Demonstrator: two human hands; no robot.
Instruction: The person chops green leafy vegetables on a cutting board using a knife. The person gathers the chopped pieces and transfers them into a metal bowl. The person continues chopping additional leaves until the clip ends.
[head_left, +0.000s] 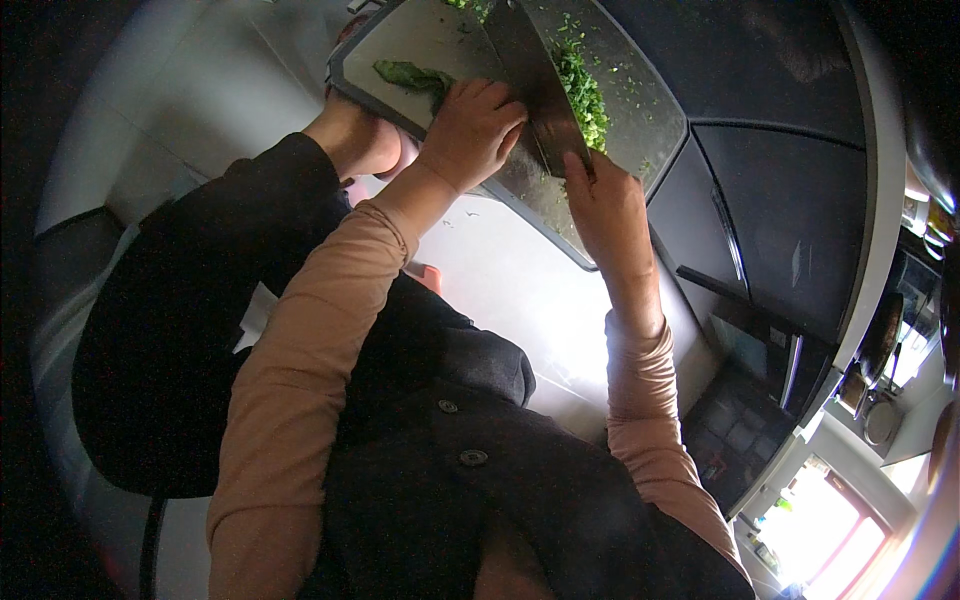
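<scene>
A wide knife blade (536, 82) lies across the grey-rimmed cutting board (637, 124), and my right hand (609, 202) grips the knife at its lower end. My left hand (476, 131) is on the board to the left of the blade, fingers curled over a dark green leafy piece (409, 75) that sticks out to the left. Just right of the blade is a long heap of finely chopped greens (581, 90), with small bits scattered around it. The knife's handle is mostly hidden by my right hand.
Dark cabinet fronts (780, 202) with metal handles stand to the right, under a pale counter edge (870, 247). My bent leg and bare foot (356, 139) are left of the board. Below it is the light floor (517, 262), with a pink object (429, 277) near my clothing.
</scene>
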